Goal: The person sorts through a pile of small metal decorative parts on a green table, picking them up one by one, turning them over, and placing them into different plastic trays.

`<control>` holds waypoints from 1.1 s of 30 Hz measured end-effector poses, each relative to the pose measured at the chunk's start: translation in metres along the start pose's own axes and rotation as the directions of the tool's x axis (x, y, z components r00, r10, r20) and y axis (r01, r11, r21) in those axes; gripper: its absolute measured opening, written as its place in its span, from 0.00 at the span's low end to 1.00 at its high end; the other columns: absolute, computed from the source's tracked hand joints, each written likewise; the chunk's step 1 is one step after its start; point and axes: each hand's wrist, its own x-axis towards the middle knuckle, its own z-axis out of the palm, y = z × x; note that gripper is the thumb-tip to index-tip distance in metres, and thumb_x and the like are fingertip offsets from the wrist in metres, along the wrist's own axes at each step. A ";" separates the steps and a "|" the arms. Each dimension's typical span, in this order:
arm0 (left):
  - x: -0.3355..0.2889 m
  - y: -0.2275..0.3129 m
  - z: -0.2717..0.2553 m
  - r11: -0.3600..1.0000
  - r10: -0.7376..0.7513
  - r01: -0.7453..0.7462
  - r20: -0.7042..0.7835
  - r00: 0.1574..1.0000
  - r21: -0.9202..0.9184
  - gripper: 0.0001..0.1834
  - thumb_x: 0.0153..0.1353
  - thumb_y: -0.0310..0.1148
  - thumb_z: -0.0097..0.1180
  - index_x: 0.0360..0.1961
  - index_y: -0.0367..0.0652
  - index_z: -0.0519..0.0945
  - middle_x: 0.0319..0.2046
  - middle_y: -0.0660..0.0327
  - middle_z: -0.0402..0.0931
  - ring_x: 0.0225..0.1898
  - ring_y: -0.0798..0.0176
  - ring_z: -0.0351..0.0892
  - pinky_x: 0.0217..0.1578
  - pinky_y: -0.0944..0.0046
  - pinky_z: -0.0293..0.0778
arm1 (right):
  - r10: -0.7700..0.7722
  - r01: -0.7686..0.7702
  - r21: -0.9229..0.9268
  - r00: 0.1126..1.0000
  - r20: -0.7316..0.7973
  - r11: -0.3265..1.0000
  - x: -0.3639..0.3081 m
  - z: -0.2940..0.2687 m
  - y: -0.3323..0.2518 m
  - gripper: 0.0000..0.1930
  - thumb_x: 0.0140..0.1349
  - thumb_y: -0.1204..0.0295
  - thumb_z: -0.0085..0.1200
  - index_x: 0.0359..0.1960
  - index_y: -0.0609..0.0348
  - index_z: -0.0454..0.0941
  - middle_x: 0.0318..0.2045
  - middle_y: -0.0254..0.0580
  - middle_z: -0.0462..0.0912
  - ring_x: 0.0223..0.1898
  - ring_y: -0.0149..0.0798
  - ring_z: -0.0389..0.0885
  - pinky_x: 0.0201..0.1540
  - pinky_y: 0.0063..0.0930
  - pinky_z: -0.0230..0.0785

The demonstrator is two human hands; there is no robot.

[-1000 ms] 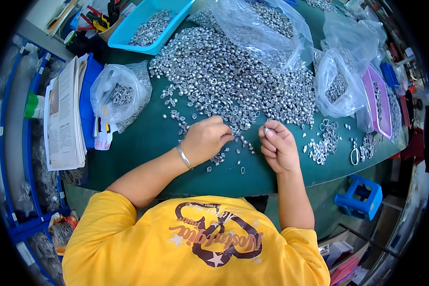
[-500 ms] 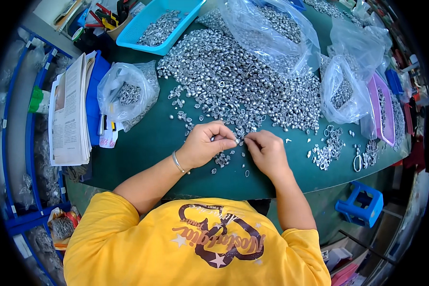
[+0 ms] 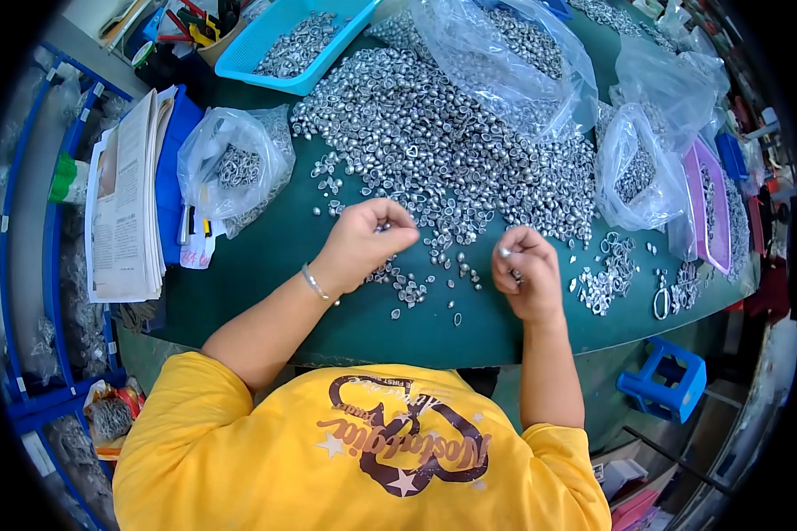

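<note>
My left hand (image 3: pixel 367 241) is closed above the front of a heap of small silver teardrop-shaped metal pieces (image 3: pixel 434 133); a silvery bit shows in the gap of its curled fingers. Off to the right, my right hand (image 3: pixel 531 273) pinches a small rounded silver metal piece (image 3: pixel 505 253) between thumb and fingers. Another silvery bit shows near its palm. Between the hands and below them, several loose metal pieces (image 3: pixel 410 290) lie scattered on the green tabletop (image 3: pixel 328 327).
A light-blue basket (image 3: pixel 305 86) and clear plastic bags (image 3: pixel 230 203) of metal parts surround the heap. Silver rings and links (image 3: pixel 607 274) lie at right, by a purple tray (image 3: pixel 695 208). Papers (image 3: pixel 124 221) stand at left. A blue stool (image 3: pixel 669 380) is below the table's edge.
My hands have moved apart from where their fingertips met. The left has gone up and left, the right rightward with a rounded silver piece now showing in its fingers.
</note>
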 end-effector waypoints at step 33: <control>0.019 -0.012 0.035 0.335 0.269 -0.379 0.298 0.916 0.862 0.05 0.50 0.30 0.59 0.27 0.41 0.81 0.24 0.59 0.76 0.26 0.59 0.76 0.30 0.63 0.72 | -0.307 0.056 -0.863 0.945 -0.117 0.501 -0.011 0.012 0.017 0.06 0.55 0.73 0.54 0.31 0.61 0.80 0.16 0.31 0.74 0.20 0.31 0.74 0.21 0.21 0.65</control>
